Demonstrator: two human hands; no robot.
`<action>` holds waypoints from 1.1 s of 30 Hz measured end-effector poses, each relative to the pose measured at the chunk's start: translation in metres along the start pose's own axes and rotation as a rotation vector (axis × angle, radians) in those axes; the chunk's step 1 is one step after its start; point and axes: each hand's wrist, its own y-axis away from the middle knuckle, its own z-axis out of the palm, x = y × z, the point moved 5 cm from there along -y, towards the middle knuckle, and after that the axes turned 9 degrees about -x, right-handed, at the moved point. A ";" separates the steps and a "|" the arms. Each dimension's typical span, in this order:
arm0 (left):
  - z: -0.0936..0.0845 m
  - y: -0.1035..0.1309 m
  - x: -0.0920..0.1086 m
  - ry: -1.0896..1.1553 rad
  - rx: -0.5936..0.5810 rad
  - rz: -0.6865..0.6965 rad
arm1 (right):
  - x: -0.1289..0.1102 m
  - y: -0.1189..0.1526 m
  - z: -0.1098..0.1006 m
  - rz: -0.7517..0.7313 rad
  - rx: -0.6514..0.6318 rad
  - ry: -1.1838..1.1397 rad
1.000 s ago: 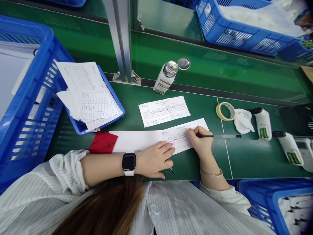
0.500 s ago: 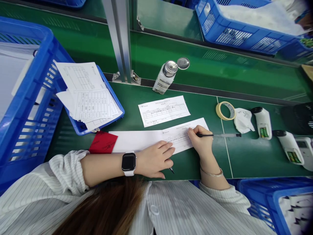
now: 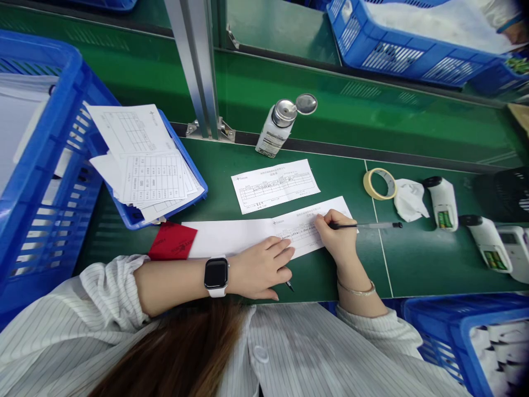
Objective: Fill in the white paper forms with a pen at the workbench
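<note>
My right hand (image 3: 339, 238) pinches a pen (image 3: 372, 225) with a black grip and clear barrel, its writing end hidden by the fingers. Under that hand is the right part of a long form book (image 3: 231, 234), a printed sheet with handwriting in its table. My left hand (image 3: 260, 267) lies flat across the lower edge of the pages, fingers stretched. A dark tip (image 3: 290, 286), apparently of another pen, pokes out beneath it. A red sheet (image 3: 172, 241) sits at the book's left end. Just above lies a separate filled-in form (image 3: 275, 186).
A blue tray (image 3: 198, 199) of paper forms and a large blue crate (image 3: 88, 82) stand at left. Behind is a pump bottle (image 3: 273, 132), lid raised. Rightward lie a tape roll (image 3: 367, 184), crumpled tissue (image 3: 410, 199) and white handheld devices (image 3: 443, 203) with exposed batteries.
The view has shifted slightly, so the whole bench sits a little further left and up. My right hand still holds the pen at nearly the same spot; the left hand stays in place.
</note>
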 end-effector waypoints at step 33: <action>0.003 0.000 0.001 -0.002 -0.008 0.006 | 0.020 -0.006 -0.013 0.102 0.040 -0.454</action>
